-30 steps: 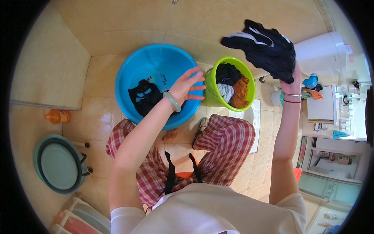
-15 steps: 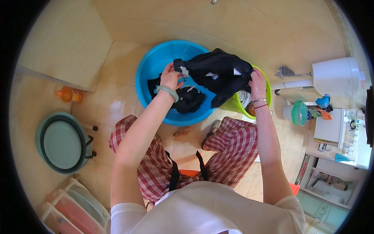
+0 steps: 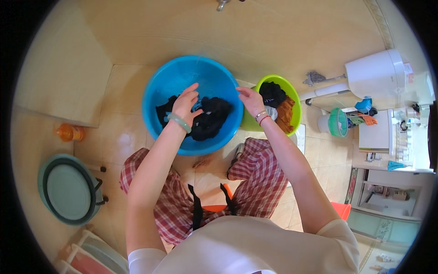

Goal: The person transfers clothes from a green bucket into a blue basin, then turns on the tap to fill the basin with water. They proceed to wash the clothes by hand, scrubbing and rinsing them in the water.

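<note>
— Where are the hands in the head view?
— The left hand [image 3: 186, 105], a pale green bangle [image 3: 179, 122] at its wrist, hovers above a blue basin [image 3: 200, 75], fingers spread, nothing visible in its grasp.
— And the right hand [image 3: 251, 100]?
— Bracelets [image 3: 261, 115] on its wrist, it reaches toward the basin's right edge, in front of a green bucket [image 3: 298, 107]. Its fingers are loosely bent and part-open, with no cloth seen in them; whether the fingertips touch the edge cannot be told.
— The clothes?
— Black clothes [image 3: 212, 119] lie bunched in the basin, below and beside the left hand. Black, whitish and rust-brown laundry [image 3: 286, 114] sits in the bucket, just right of the basin.
— Around them?
— A tap [image 3: 222, 5] juts out beyond the basin; an orange bottle [image 3: 70, 132] is at far left, near a grey-green tub [image 3: 68, 192].
</note>
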`<state>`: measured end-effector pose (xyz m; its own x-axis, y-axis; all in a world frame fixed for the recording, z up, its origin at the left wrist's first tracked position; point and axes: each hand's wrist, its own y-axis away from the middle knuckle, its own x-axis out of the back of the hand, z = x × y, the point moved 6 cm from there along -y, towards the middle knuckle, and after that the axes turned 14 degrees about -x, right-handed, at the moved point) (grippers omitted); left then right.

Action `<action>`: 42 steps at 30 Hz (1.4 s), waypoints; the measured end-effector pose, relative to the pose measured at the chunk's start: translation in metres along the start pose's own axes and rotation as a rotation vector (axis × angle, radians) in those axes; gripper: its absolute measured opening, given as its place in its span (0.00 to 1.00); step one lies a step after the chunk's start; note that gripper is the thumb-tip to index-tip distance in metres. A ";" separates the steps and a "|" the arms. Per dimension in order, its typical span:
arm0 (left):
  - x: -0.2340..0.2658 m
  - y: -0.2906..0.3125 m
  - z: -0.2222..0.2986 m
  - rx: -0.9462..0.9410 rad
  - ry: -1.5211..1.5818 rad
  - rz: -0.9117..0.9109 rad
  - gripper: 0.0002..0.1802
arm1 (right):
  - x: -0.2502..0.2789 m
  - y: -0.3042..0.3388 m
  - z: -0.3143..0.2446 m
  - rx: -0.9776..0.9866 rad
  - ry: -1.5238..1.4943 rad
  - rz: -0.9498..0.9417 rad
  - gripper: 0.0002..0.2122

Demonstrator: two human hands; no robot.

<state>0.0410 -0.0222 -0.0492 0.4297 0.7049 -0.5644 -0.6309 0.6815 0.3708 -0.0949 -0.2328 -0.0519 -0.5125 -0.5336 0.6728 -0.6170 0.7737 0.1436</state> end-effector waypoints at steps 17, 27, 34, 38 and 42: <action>-0.005 0.000 -0.013 0.045 0.005 0.013 0.20 | 0.058 -0.058 0.143 -0.449 0.618 0.173 0.24; -0.034 -0.005 -0.026 0.094 0.035 -0.094 0.20 | 0.159 -0.030 0.131 -0.431 -0.450 0.341 0.09; -0.051 0.001 -0.033 0.113 -0.015 -0.215 0.24 | 0.228 0.036 -0.013 -0.087 -0.991 0.263 0.06; -0.074 0.014 -0.027 0.054 -0.153 -0.385 0.34 | 0.228 0.046 -0.036 0.081 -1.194 -0.210 0.12; -0.081 0.032 -0.008 0.083 -0.008 -0.519 0.33 | 0.161 0.055 -0.097 0.040 -0.946 0.187 0.11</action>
<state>-0.0191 -0.0593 0.0019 0.6772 0.2711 -0.6840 -0.2801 0.9546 0.1010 -0.1536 -0.2425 0.1345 -0.8628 -0.4709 -0.1838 -0.4877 0.8712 0.0570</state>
